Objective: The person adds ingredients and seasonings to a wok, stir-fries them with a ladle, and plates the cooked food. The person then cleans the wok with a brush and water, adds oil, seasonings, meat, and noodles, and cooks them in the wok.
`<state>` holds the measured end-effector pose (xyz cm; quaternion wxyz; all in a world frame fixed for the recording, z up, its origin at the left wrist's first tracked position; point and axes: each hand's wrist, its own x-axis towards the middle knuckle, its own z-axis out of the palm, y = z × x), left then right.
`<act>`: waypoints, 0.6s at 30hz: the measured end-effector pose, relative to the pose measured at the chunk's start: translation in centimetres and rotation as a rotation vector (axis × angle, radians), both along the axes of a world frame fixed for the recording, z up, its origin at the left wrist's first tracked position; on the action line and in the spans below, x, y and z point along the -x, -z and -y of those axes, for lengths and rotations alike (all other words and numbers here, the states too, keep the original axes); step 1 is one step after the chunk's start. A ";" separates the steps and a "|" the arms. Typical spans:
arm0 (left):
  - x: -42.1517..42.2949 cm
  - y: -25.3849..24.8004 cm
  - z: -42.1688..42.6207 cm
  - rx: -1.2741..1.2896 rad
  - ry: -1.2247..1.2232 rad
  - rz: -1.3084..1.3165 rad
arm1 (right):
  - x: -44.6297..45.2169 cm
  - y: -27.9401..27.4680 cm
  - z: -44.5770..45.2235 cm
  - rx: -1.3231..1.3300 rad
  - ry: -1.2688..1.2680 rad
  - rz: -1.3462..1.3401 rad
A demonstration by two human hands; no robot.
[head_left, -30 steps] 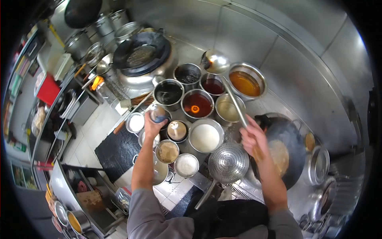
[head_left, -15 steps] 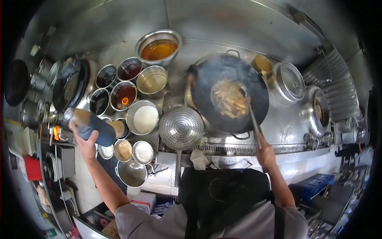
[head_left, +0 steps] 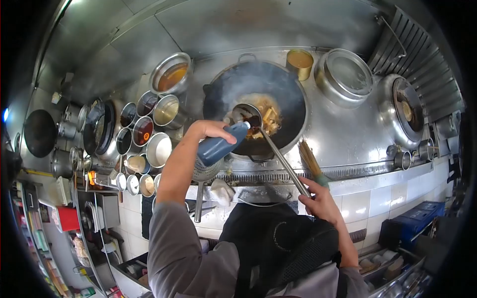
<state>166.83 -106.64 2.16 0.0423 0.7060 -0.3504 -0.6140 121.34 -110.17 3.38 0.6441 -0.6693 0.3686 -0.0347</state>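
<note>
My left hand (head_left: pixel 211 131) grips a dark blue bottle (head_left: pixel 217 148), tilted so its mouth is at the bowl of a ladle (head_left: pixel 284 162). Dark liquid shows in the ladle bowl. My right hand (head_left: pixel 321 199) is closed round the ladle's long handle. The bowl hangs over a large black wok (head_left: pixel 289 99), where pale strips of food (head_left: pixel 270 117) lie in steam. Below the bottle, a perforated strainer (head_left: pixel 204 172) is partly hidden by my left forearm.
Left of the wok stand several metal pots of sauces (head_left: pixel 166 110) and a bowl of amber liquid (head_left: pixel 172 75). A bamboo brush (head_left: pixel 311 160) leans at the counter's front right. A tin (head_left: pixel 299 63) and a lidded pot (head_left: pixel 344 79) stand behind. A cloth (head_left: pixel 221 192) lies near the front edge.
My left hand has brought the bottle from the left over to the wok and tipped it. The ladle bowl has lifted from the food to meet the bottle's mouth. The view has shifted.
</note>
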 end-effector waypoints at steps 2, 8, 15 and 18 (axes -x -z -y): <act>1.6 -0.1 0.3 -0.003 -0.023 -0.015 | 0.3 0.1 0.5 -0.058 0.020 0.002; 0.8 -1.1 -9.7 0.663 -0.556 -0.179 | -2.4 7.0 5.6 0.875 -0.020 0.032; -1.2 -3.2 -29.6 1.114 -1.081 0.012 | -4.0 3.6 4.0 0.473 -0.109 -0.112; -3.6 -3.0 -37.0 1.203 -1.245 0.276 | -7.1 2.8 6.1 -0.199 -0.005 -0.086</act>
